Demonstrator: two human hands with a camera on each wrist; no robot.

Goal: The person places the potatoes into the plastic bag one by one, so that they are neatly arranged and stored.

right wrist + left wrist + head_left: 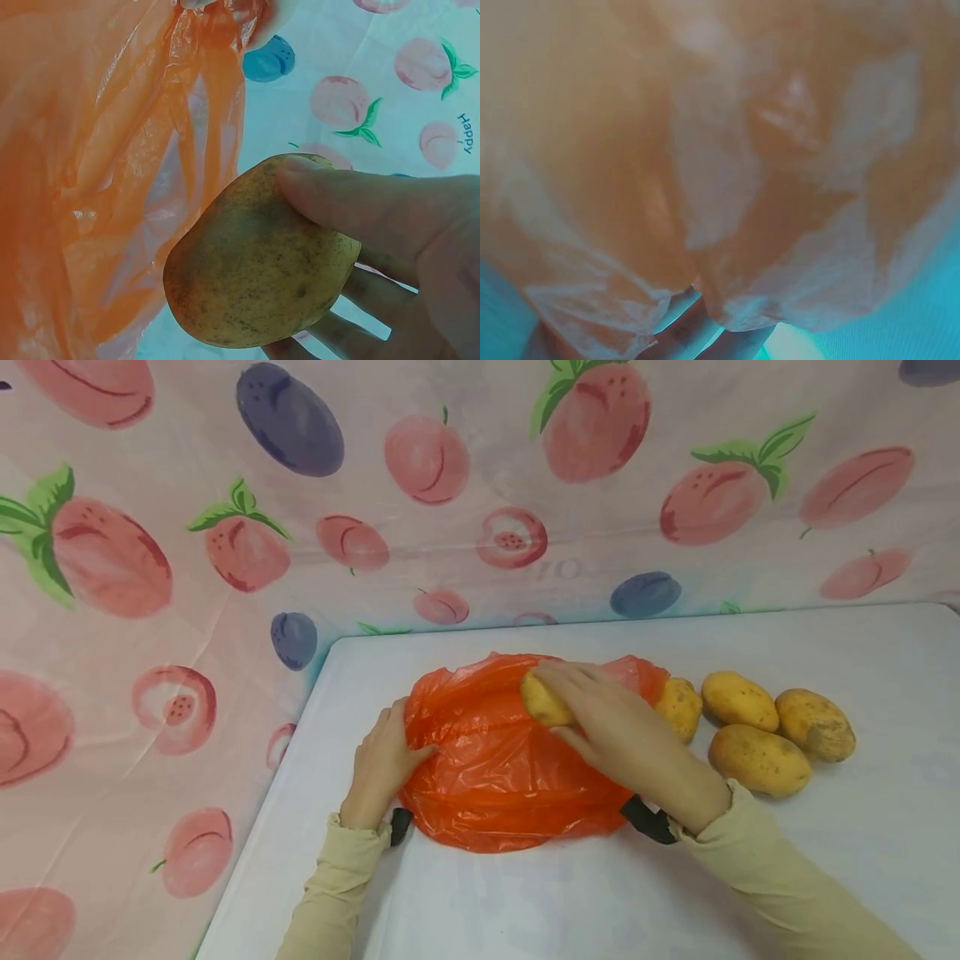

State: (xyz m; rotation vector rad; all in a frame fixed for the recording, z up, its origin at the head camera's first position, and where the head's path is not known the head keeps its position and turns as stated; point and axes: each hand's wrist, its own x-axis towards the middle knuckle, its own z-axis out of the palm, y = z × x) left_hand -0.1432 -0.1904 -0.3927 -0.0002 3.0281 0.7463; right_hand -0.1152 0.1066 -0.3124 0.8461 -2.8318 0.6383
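Observation:
An orange-red plastic bag (487,768) lies spread on the white table, its mouth facing up. My left hand (381,764) grips the bag's left edge, with the thumb over the rim on the inner side. Above the bag my right hand (618,731) holds a yellow potato (544,702). Up close in the right wrist view, thumb and fingers clasp that potato (255,262), which is apart from the bag (90,165). Bag film (705,150) fills most of the left wrist view and hides part of the left fingers.
Several more potatoes (759,760) lie on the table right of the bag; one potato (680,710) sits close by the bag's right edge. A fruit-print cloth (450,552) hangs behind and left of the white table (562,902).

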